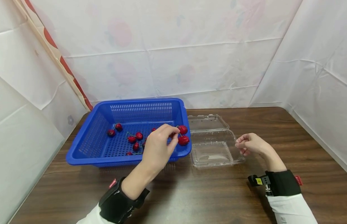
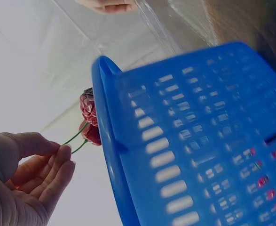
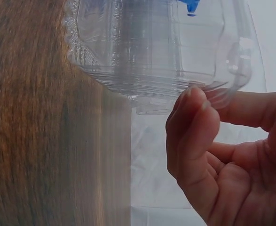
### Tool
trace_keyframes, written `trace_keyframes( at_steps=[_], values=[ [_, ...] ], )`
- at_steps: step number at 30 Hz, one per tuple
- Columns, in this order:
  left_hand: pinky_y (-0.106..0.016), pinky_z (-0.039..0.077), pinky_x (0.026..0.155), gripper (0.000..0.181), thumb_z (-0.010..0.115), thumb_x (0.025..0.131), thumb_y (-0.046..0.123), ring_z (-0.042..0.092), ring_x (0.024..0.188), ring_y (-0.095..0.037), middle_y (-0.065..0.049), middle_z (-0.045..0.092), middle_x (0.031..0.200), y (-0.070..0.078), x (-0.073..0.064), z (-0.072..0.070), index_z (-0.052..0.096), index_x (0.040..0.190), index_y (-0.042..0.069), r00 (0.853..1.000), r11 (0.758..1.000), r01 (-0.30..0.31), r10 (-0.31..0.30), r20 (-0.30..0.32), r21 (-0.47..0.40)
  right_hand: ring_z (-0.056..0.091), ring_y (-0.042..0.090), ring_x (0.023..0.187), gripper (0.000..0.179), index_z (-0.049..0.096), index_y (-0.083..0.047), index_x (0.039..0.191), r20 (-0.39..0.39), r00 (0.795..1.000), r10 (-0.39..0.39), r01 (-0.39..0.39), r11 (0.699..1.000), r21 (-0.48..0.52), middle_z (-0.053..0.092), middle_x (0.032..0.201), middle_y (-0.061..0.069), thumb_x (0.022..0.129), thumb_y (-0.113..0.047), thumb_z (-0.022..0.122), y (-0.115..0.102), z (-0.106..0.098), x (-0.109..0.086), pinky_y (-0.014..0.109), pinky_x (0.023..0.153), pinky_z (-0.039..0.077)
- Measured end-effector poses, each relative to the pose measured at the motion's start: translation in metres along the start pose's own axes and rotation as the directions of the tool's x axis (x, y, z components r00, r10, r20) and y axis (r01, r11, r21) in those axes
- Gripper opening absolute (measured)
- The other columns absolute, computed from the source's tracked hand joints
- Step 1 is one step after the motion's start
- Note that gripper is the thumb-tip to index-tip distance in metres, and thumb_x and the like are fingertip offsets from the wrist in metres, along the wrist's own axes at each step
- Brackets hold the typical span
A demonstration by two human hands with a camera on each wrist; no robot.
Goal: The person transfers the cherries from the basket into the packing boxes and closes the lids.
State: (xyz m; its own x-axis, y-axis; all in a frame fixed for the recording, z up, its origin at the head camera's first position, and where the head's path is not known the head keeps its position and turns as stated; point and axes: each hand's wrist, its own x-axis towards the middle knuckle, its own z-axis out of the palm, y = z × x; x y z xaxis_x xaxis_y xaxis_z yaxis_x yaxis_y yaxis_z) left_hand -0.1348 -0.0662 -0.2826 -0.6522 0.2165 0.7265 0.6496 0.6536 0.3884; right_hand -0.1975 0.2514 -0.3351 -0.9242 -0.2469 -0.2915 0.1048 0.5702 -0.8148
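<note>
The left hand (image 1: 159, 144) pinches two cherries (image 1: 183, 140) by the stems at the basket's right rim (image 1: 184, 151), the right hand (image 1: 254, 144) grips the box (image 1: 212, 152), and transfer apparently requires carrying right.

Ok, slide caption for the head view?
Left hand holds two cherries by their stems near the right end of the blue basket; right hand pinches the edge of the clear container.

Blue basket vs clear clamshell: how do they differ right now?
Size: the blue plastic basket is larger than the clear plastic clamshell.
Look: the basket is opaque blue with slotted walls; the clamshell is see-through, with its lid folded open.
Contents: cherries lie in the basket; none shows in the clamshell.
Hold: the right hand pinches the clamshell's edge; neither hand grips the basket.
Shared: both are roughly rectangular and open-topped.
</note>
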Motion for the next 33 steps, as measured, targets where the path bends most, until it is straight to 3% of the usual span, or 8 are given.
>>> trace_keyframes(
  at_steps=[9, 24, 33],
  values=[
    [-0.022, 0.048, 0.064, 0.012, 0.066, 0.073, -0.006, 0.058, 0.068, -0.012, -0.004, 0.062, 0.078, 0.011, 0.001, 0.017, 0.065, 0.082, 0.002, 0.999, 0.997, -0.049, 0.048, -0.018, -0.059, 0.052, 0.013, 0.057, 0.016, 0.050, 0.009, 0.091, 0.001, 1.000, -0.005, 0.005, 1.000, 0.000, 0.053, 0.066, 0.005, 0.086, -0.005, 0.053, 0.002, 0.000, 0.001, 0.029, 0.053, 0.048],
    [-0.021, 0.046, 0.059, 0.006, 0.063, 0.078, 0.002, 0.057, 0.066, -0.010, -0.001, 0.061, 0.078, 0.029, 0.004, 0.051, 0.065, 0.083, 0.005, 0.994, 0.998, -0.052, 0.054, 0.096, -0.028, 0.053, 0.013, 0.057, 0.017, 0.049, 0.010, 0.091, 0.009, 1.000, -0.022, 0.022, 1.000, 0.001, 0.054, 0.067, 0.006, 0.086, -0.005, 0.053, 0.002, 0.002, 0.002, 0.029, 0.052, 0.048],
    [-0.020, 0.047, 0.060, 0.006, 0.061, 0.080, 0.005, 0.060, 0.069, -0.009, 0.000, 0.061, 0.080, 0.042, 0.001, 0.075, 0.066, 0.083, 0.007, 0.979, 0.997, -0.071, 0.065, 0.191, 0.024, 0.052, 0.012, 0.056, 0.016, 0.049, 0.011, 0.090, -0.001, 1.000, -0.019, 0.019, 1.000, 0.019, 0.053, 0.065, 0.005, 0.085, -0.003, 0.054, 0.002, 0.002, 0.002, 0.027, 0.051, 0.047]
  ],
)
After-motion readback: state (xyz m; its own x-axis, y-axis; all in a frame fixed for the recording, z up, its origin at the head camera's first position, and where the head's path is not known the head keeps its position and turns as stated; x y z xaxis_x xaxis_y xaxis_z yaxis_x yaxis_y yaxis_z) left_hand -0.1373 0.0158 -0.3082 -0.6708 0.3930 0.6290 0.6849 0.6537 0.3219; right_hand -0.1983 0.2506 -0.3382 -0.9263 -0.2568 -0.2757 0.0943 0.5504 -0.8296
